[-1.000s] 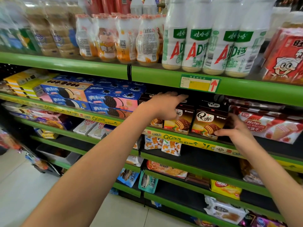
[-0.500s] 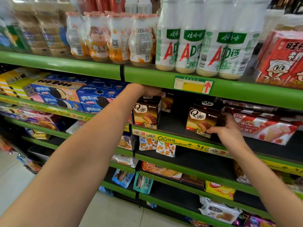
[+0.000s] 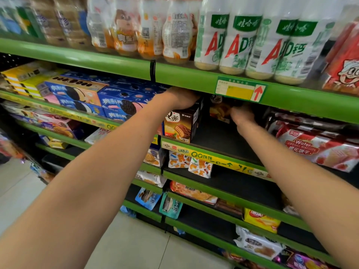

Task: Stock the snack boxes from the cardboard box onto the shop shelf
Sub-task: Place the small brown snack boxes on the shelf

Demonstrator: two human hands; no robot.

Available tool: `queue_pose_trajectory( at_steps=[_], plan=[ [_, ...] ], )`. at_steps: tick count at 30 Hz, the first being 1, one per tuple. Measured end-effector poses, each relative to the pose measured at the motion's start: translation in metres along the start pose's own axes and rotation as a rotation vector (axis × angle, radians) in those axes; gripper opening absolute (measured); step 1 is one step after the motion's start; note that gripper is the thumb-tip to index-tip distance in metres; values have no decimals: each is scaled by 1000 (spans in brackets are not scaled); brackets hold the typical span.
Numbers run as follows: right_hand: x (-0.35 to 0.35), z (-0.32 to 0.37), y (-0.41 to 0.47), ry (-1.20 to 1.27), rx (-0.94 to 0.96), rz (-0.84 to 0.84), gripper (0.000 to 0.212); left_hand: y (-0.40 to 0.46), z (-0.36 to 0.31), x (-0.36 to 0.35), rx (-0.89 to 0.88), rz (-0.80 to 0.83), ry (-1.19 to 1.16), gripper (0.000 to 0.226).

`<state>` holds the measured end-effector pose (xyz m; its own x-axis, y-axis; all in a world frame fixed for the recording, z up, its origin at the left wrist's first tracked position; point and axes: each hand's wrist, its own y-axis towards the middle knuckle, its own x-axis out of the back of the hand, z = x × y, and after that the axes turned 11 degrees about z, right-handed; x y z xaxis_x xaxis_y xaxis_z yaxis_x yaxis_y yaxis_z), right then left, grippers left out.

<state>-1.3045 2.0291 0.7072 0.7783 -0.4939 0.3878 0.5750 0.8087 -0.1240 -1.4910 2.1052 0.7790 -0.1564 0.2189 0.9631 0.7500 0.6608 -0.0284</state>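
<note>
Head view: left hand (image 3: pixel 180 98) grasps the top of one snack box (image 3: pixel 181 126) at the shelf (image 3: pixel 211 154) front; right hand (image 3: pixel 241 115) holds another box (image 3: pixel 219 109) deeper, at 1 o'clock from it. Boxes look light, stiff cardboard; better held by the flat sides.

Both hands (image 3: pixel 179 99) (image 3: pixel 241 115) on snack boxes (image 3: pixel 181 125)

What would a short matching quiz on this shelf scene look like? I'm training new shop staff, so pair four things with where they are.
Things:
1. brown snack box
2. blue cookie boxes
3. white bottles
4. wafer pack

Places:
A. top shelf
B. right of the right hand
C. under the left hand
D. left of the left arm

Pairs: 1-C, 2-D, 3-A, 4-B
</note>
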Motion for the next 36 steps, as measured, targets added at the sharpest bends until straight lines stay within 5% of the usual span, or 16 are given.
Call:
queue_pose_trajectory(
  at_steps=[8, 11, 16, 20, 23, 25, 29, 36],
  plan=[
    [-27, 14, 19, 34, 16, 429, 44, -59, -2, -11, 37, 36, 145, 73],
    [-34, 11, 23, 59, 34, 460, 38, -74, 4, -18, 22, 108, 203, 88],
    [-44, 17, 21, 68, 85, 473, 72, -74, 8, -24, 23, 80, 289, 80],
    [-46, 24, 20, 71, 80, 480, 54, -71, 6, -26, 41, 41, 327, 77],
    [-45, 38, 23, 366, 43, 500, 20, -72, 4, -28, 38, 3, 340, 77],
    [-46, 46, 29, 445, 41, 515, 33, -73, 2, -31, 37, -17, 341, 75],
    [-57, 56, 38, 192, 112, 573, 26, -70, -6, -38, 40, -77, 338, 68],
    [-55, 51, 44, 356, 63, 631, 25, -74, -8, -49, 43, -187, 334, 67]
  ],
)
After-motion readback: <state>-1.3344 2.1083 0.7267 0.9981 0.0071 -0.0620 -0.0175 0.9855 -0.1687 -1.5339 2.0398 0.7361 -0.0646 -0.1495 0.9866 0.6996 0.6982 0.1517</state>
